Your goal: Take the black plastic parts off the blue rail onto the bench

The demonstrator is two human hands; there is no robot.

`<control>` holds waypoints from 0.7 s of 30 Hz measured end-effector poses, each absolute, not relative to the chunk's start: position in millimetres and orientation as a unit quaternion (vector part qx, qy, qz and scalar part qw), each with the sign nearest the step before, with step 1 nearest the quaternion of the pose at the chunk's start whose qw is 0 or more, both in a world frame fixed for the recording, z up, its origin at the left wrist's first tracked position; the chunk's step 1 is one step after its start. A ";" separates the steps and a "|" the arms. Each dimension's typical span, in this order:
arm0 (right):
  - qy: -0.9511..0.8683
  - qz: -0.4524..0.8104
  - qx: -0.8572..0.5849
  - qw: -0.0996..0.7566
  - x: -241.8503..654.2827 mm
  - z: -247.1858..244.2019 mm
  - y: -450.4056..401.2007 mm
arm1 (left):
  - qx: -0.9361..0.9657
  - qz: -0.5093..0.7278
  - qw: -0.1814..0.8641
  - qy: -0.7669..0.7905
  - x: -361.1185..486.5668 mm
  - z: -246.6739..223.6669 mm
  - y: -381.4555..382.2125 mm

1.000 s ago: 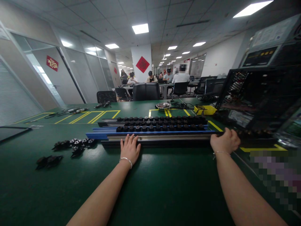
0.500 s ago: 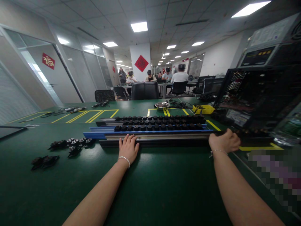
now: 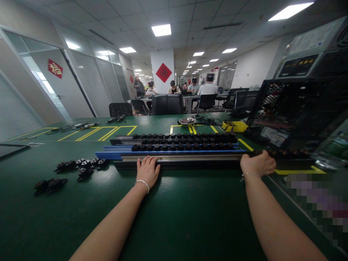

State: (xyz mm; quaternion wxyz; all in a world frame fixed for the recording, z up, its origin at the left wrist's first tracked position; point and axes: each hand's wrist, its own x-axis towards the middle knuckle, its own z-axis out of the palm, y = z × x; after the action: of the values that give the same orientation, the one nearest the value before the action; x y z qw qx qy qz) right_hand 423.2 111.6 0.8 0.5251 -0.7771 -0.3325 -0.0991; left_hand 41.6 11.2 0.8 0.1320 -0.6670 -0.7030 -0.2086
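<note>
In front of me a long black metal rail (image 3: 190,165) lies across the table. My left hand (image 3: 148,170) lies over it left of the middle, its fingers hooked over the top edge. By the rail's right end my right hand (image 3: 258,163) is closed, fingers curled; what is inside them is hidden. A dark row of small parts (image 3: 293,154) runs out beyond that hand. Just behind the near rail are a blue rail (image 3: 108,156) and rows of small black parts (image 3: 174,146) set along other rails.
Loose black parts (image 3: 87,165) sit to the left, with more black parts (image 3: 50,185) nearer me. A metal bowl (image 3: 187,122) and a yellow bin (image 3: 235,126) stand behind the rails. An open computer case (image 3: 282,108) rises at the right, near a plastic bottle (image 3: 333,150).
Both hands keep nearly the same place on the rail. The whole view has shifted very slightly; nothing has been visibly picked up or let go.
</note>
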 end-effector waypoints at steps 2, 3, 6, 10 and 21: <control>-0.334 -0.102 -0.777 0.524 423.3 0.5 112.1 | -0.668 -0.208 0.134 -0.702 41.5 1.0 11.4; -0.333 -0.102 -0.778 0.523 423.2 0.7 112.2 | -0.669 -0.208 0.136 -0.700 41.5 1.1 11.4; -0.327 -0.099 -0.779 0.525 422.3 1.7 112.2 | -0.670 -0.208 0.140 -0.698 41.7 1.5 11.3; -0.326 -0.086 -0.779 0.528 420.7 4.1 111.1 | -0.670 -0.208 0.141 -0.698 41.8 1.3 11.3; -0.341 -0.074 -0.774 0.528 420.2 6.5 108.8 | -0.671 -0.206 0.137 -0.699 41.0 0.1 12.2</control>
State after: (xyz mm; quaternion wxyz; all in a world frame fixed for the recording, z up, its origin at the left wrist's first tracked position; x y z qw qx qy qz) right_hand 420.2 108.8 6.5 0.5283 -0.7740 -0.3412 -0.0740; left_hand 41.0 12.2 0.1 0.1371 -0.6709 -0.6990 -0.2060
